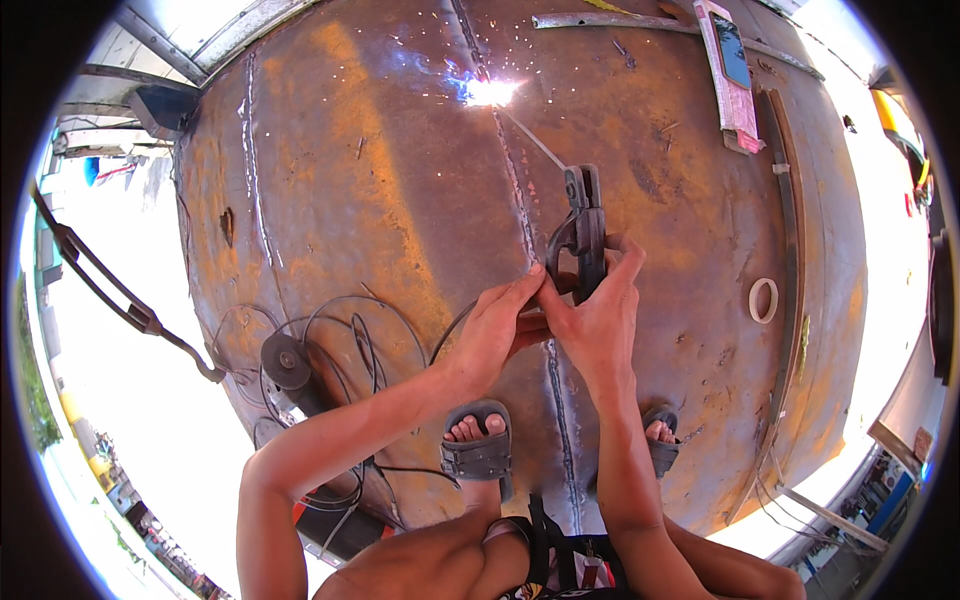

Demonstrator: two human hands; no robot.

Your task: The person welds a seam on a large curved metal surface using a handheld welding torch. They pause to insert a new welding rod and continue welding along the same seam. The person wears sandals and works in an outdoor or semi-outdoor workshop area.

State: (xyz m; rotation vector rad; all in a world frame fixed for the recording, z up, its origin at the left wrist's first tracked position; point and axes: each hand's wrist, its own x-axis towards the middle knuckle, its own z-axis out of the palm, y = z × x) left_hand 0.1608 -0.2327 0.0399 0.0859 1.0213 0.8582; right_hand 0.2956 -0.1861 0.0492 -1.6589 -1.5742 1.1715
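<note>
My right hand (600, 310) is wrapped around the handle of a black electrode holder (590, 235). A thin welding rod (540, 140) is clamped in its jaws and slants away to the far left. At the rod's tip a bright arc (490, 93) throws sparks and bluish smoke, and its glare hides the contact point. My left hand (495, 325) is closed at the holder's rear end, pressed against my right hand; some of its fingers are hidden. The arc sits on a weld seam (515, 185) running along a rusty curved steel surface (400, 150).
Black cables (365, 345) coil around a dark cylindrical tool (287, 362) at left. My sandalled feet (478, 440) straddle the seam. At right lie a tape roll (763, 300), a long metal bar (790, 230) and a pink-white box (728, 80) with a phone (733, 55). The surface curves down at both sides.
</note>
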